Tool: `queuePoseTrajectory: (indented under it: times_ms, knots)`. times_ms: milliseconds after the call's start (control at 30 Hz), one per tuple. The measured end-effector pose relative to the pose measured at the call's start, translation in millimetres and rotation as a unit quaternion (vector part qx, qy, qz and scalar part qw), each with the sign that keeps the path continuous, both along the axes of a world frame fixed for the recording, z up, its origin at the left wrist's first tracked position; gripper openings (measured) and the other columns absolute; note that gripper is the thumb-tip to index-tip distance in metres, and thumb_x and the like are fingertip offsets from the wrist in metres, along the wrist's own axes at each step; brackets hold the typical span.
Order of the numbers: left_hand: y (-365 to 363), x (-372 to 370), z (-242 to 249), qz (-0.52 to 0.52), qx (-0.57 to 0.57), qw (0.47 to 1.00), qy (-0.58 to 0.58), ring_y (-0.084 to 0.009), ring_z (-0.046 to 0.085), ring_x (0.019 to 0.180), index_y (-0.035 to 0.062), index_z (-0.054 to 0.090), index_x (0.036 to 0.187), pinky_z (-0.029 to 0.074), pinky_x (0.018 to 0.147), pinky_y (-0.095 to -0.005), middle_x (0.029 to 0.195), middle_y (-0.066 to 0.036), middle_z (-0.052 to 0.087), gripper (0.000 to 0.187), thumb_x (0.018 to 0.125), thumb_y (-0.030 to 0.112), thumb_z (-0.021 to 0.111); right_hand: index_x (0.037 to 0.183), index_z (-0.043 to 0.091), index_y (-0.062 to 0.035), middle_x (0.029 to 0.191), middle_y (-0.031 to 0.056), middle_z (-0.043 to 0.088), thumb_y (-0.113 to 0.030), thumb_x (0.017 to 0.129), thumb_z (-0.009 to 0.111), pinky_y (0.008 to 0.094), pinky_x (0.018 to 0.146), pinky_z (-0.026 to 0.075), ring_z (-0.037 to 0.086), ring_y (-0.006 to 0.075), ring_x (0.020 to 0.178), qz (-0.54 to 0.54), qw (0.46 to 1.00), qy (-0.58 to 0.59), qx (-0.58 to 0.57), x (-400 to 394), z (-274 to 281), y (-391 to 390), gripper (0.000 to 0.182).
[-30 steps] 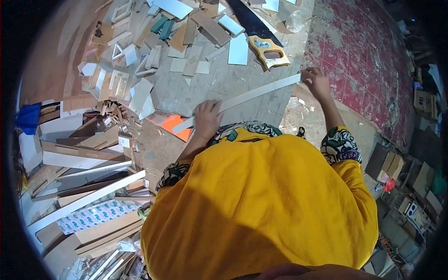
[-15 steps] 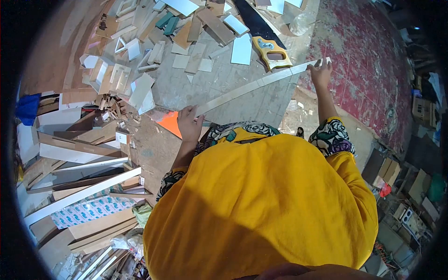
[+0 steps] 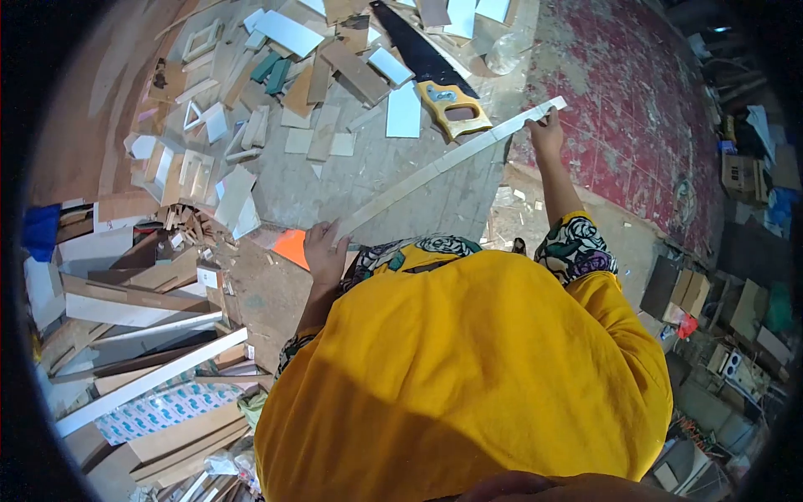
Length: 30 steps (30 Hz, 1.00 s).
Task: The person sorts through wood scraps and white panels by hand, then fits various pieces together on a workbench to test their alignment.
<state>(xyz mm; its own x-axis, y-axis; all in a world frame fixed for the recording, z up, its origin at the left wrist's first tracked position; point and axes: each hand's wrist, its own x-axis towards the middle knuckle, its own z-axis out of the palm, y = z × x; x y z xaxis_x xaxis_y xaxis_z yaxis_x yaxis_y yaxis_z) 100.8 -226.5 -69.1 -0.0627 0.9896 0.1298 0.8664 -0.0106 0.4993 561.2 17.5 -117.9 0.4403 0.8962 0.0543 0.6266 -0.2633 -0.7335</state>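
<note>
Long, flat, pale wooden strip (image 3: 452,159) runs pretty much diagonally from mid-frame to upper right, left hand (image 3: 324,251) gripping its lower-left end, right hand (image 3: 547,138) pinching just short of the other tip.

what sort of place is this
Probably a woodworking shop, or a room used as one: a handsaw with a black metal blade and yellow handle lies beside scattered flat brown and white board offcuts, and long brown and white boards are heaped at the left.
</note>
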Motion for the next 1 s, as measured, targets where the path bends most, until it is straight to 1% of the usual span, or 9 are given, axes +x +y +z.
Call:
queuePoseTrajectory:
  times_ms: [100,233,333,467,600,667,767,867,1000]
  knots:
    - [-1,-1,1,-0.018,-0.010,1.000,-0.019,-0.0282,0.051,0.089,0.0105,0.065,0.109,0.042,0.076,-0.0389,0.094,-0.010,0.056,0.041,0.069,0.020,0.072,0.132,0.039,0.0060,0.116,0.0247,0.056,-0.022,0.063,0.077,0.0368,0.087,0.045,0.058,0.0346,0.104,0.018,1.000,0.019,-0.005,-2,7,-2,0.084]
    - [0,-1,4,-0.020,-0.020,1.000,-0.013,-0.0290,0.051,0.087,0.0104,0.064,0.109,0.043,0.076,-0.0392,0.092,-0.011,0.055,0.041,0.069,0.017,0.072,0.136,0.034,0.0007,0.111,0.0258,0.059,-0.039,0.069,0.073,0.0406,0.085,0.046,0.060,0.0365,0.099,0.100,0.988,-0.111,-0.050,-19,28,1,0.087]
    - [-1,1,6,-0.017,-0.021,0.999,-0.019,-0.0292,0.051,0.087,0.0103,0.064,0.109,0.043,0.076,-0.0391,0.091,-0.011,0.055,0.041,0.069,0.015,0.072,0.138,0.032,-0.0048,0.103,0.0254,0.061,-0.038,0.069,0.073,0.0441,0.080,0.048,0.061,0.0386,0.093,0.116,0.976,-0.148,-0.108,-32,39,10,0.087]
    - [2,5,9,-0.011,-0.022,0.999,-0.032,-0.0293,0.051,0.088,0.0095,0.064,0.109,0.043,0.076,-0.0391,0.091,-0.011,0.055,0.041,0.069,0.014,0.071,0.115,0.049,-0.0074,0.092,0.0199,0.065,-0.039,0.073,0.070,0.0462,0.073,0.048,0.062,0.0381,0.087,0.158,0.971,-0.169,-0.066,-37,44,23,0.057]
    - [9,8,3,-0.006,-0.003,0.999,-0.033,-0.0293,0.051,0.088,0.0086,0.064,0.108,0.043,0.076,-0.0393,0.093,-0.011,0.055,0.041,0.068,0.014,0.071,0.102,0.049,-0.0070,0.085,0.0175,0.065,-0.039,0.073,0.070,0.0458,0.071,0.048,0.063,0.0378,0.083,0.147,0.969,-0.184,-0.069,-42,61,28,0.048]
    - [12,9,-2,-0.008,0.008,0.999,-0.042,-0.0296,0.051,0.089,0.0081,0.064,0.108,0.042,0.077,-0.0393,0.094,-0.011,0.056,0.041,0.068,0.014,0.071,0.130,0.046,-0.0150,0.107,0.0153,0.062,-0.043,0.075,0.068,0.0416,0.081,0.048,0.060,0.0357,0.096,0.117,0.962,-0.174,-0.172,-48,80,27,0.065]
    - [13,12,2,-0.004,0.009,0.999,-0.043,-0.0293,0.052,0.090,0.0070,0.065,0.107,0.043,0.077,-0.0386,0.094,-0.011,0.057,0.040,0.067,0.013,0.072,0.116,0.053,-0.0121,0.111,0.0142,0.060,-0.042,0.072,0.070,0.0442,0.082,0.047,0.058,0.0348,0.100,0.104,0.965,-0.235,-0.054,-45,60,29,0.055]
    - [13,12,7,-0.038,-0.005,0.998,-0.055,-0.0289,0.053,0.090,0.0061,0.065,0.105,0.044,0.076,-0.0372,0.095,-0.012,0.057,0.040,0.066,0.012,0.072,0.126,0.049,-0.0164,0.123,0.0100,0.054,-0.046,0.071,0.069,0.0479,0.092,0.041,0.050,0.0309,0.114,0.145,0.916,-0.374,0.026,-64,58,26,0.066]
    - [4,11,9,-0.038,-0.022,0.996,-0.075,-0.0287,0.055,0.089,0.0051,0.066,0.104,0.045,0.076,-0.0363,0.095,-0.012,0.057,0.039,0.066,0.011,0.072,0.129,0.047,-0.0165,0.122,0.0088,0.055,-0.049,0.067,0.071,0.0517,0.095,0.035,0.047,0.0284,0.116,0.259,0.901,-0.333,-0.096,-101,73,14,0.074]
